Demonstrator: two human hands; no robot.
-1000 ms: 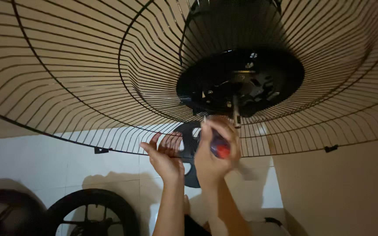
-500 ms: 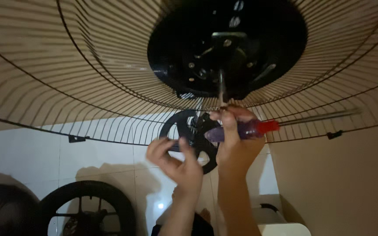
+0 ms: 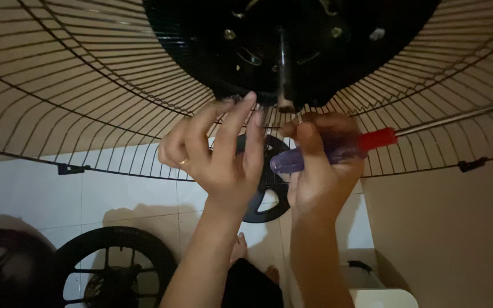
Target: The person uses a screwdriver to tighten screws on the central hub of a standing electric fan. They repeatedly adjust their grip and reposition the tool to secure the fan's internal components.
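Observation:
A large black wire fan guard (image 3: 87,85) fills the top of the view, with the black motor hub (image 3: 292,45) and its metal shaft (image 3: 282,68) at the centre. My right hand (image 3: 320,171) grips a screwdriver (image 3: 338,153) with a purple and red handle; its metal shank (image 3: 457,117) runs off to the right. The fingertips of that hand sit just under the shaft's end. My left hand (image 3: 218,154) is raised beside it, fingers apart and reaching to the hub's lower edge, holding nothing that I can see. A ring is on one finger.
A black round plastic part (image 3: 266,182) lies behind my hands. Another black round guard (image 3: 109,268) rests on the white tiled floor at the lower left. A white container (image 3: 378,291) stands at the lower right beside a beige wall (image 3: 446,228). Small clips (image 3: 67,169) hold the guard rim.
The view has closed in on the hub. My left hand has risen from below to the hub's lower edge. The right hand keeps the screwdriver under the shaft.

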